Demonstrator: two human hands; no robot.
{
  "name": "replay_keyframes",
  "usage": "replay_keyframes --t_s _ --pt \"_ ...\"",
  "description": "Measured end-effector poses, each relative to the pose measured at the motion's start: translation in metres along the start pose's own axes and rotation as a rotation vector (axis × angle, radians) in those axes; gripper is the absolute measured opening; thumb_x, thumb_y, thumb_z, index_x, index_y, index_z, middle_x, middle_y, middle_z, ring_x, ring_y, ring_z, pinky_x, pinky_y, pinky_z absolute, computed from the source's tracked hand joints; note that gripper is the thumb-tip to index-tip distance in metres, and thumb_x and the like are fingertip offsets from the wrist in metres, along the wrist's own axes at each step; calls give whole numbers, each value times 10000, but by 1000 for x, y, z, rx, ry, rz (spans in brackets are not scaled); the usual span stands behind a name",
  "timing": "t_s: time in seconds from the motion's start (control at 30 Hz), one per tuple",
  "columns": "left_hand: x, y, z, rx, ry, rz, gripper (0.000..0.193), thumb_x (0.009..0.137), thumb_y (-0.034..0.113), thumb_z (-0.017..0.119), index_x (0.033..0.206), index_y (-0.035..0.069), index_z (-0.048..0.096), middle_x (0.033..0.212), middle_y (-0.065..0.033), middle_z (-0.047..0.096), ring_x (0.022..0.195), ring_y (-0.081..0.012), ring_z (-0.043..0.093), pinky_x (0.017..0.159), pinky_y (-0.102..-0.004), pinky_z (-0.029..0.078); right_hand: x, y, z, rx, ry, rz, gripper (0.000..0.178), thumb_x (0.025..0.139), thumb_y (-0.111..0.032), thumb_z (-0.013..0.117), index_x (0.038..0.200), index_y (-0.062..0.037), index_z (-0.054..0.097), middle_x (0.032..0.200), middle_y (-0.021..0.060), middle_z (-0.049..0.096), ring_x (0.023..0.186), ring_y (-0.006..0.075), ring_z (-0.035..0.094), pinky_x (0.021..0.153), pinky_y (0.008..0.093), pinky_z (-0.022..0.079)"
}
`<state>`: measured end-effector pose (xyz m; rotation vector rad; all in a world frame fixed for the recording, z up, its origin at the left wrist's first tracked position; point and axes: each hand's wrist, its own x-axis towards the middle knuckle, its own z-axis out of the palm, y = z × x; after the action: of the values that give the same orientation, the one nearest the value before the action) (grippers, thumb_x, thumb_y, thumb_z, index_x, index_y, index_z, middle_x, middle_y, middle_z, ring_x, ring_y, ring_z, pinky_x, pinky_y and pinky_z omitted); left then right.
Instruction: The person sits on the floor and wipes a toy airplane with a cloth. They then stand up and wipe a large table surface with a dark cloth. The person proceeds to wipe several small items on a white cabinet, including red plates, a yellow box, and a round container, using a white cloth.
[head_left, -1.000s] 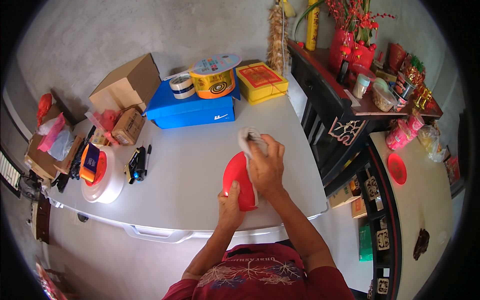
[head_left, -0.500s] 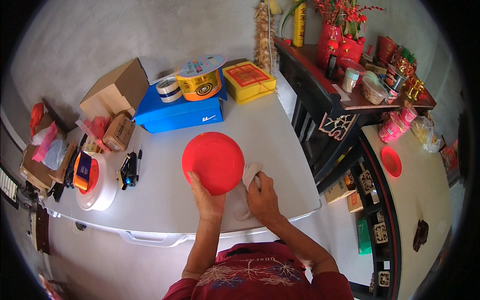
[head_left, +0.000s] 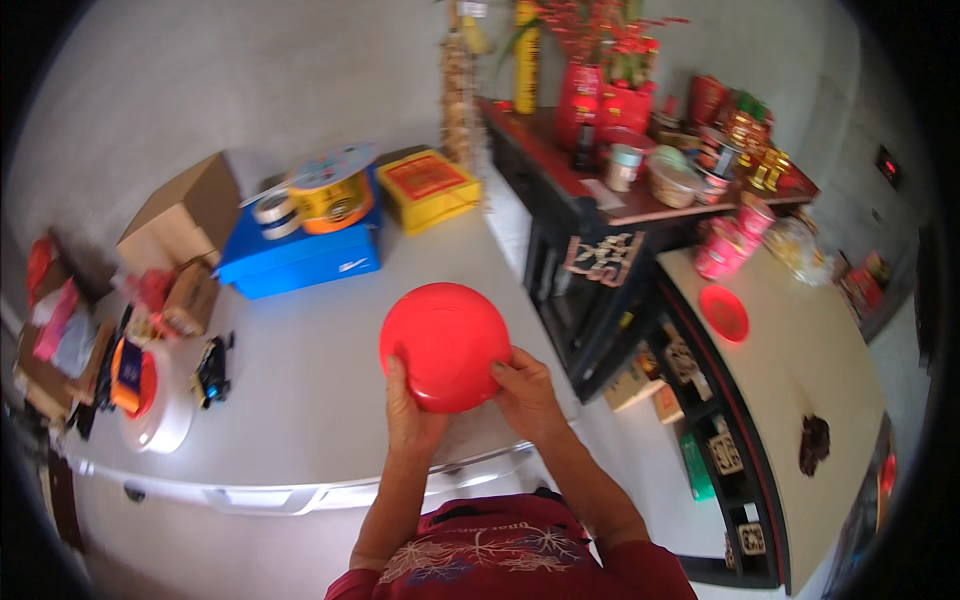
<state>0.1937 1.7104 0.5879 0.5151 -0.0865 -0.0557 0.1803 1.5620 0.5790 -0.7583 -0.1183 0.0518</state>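
Note:
A round red plastic plate (head_left: 445, 345) is tilted up in front of me, above the near edge of the grey-white table (head_left: 300, 385). My left hand (head_left: 412, 415) grips its lower left rim, thumb on the face and fingers behind. On the lower right rim, my right hand (head_left: 525, 390) is closed with its thumb on the face. The fingers of both hands are mostly hidden behind the plate. No cloth shows in this frame.
A blue shoebox (head_left: 310, 270) carries a tape roll (head_left: 275, 215) and a yellow tub (head_left: 335, 205); a yellow box (head_left: 430, 190) stands beside it. White round container (head_left: 165, 420) lies left. A lower side table (head_left: 770, 400) holds another red plate (head_left: 724, 313).
My right hand has moved from the pale cloth on the table to the plate's rim, and the cloth is out of sight. The whole view has turned to the right.

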Motion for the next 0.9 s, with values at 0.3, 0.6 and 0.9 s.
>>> replay_keyframes --t_s 0.3,0.6,0.9 --pt "9 -81 30 328 -56 -213 374 983 357 431 1234 85 484 1190 -115 573 1073 -236 560 825 -415 513 -71 -133 -65 -513 218 -350 126 918 -45 597 1031 -12 643 935 15 637 869 71 544 767 233 452" --pt "18 -157 67 559 28 -235 215 949 198 538 1113 61 563 1041 -88 627 922 -186 600 720 -324 516 -100 -254 -203 -2072 798 -836 197 789 -25 635 977 -78 660 950 66 606 874 260 560 728 392 423" --pt "26 -195 84 642 132 -235 173 938 187 550 1066 73 571 996 -78 638 883 -177 610 681 -321 514 -78 -283 -311 -2358 791 -695 280 730 -83 614 1003 -125 665 954 54 565 928 236 534 757 374 402"
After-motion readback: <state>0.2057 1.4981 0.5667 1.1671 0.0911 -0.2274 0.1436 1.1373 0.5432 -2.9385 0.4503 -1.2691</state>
